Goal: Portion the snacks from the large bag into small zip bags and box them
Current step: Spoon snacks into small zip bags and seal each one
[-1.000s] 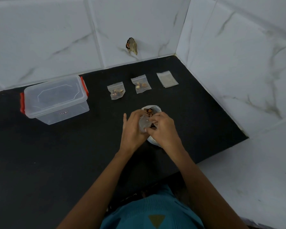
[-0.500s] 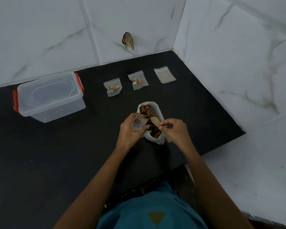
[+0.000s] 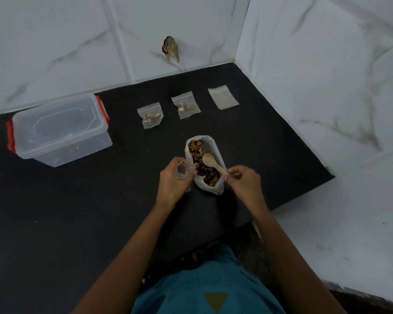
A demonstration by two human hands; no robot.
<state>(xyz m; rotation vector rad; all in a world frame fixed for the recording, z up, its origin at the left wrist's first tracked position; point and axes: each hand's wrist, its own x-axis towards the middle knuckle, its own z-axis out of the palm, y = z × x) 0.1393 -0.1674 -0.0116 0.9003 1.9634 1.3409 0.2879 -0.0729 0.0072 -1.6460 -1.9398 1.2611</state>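
Now the left hand (image 3: 171,181) is curling its fingers (image 3: 192,172) round a seemingly empty small zip bag (image 3: 181,170), while the right hand (image 3: 244,181) is pinching a wooden spoon (image 3: 210,161) over the snacks (image 3: 196,148) in the large bag (image 3: 210,190) between them. Behind, a filled bag (image 3: 149,117), a second filled bag (image 3: 186,107) and a flat empty bag (image 3: 222,97) are lying on the worktop (image 3: 77,211). The box (image 3: 59,130) is standing lidded at left, so all boxing is remaining.

Glossy marbled tiles (image 3: 55,41) are backing a matt black counter (image 3: 66,211), where a clear smooth plastic box (image 3: 59,130), thin see-through plastic zip bags (image 3: 149,117) and a pale matt wooden spoon (image 3: 210,162) are showing.
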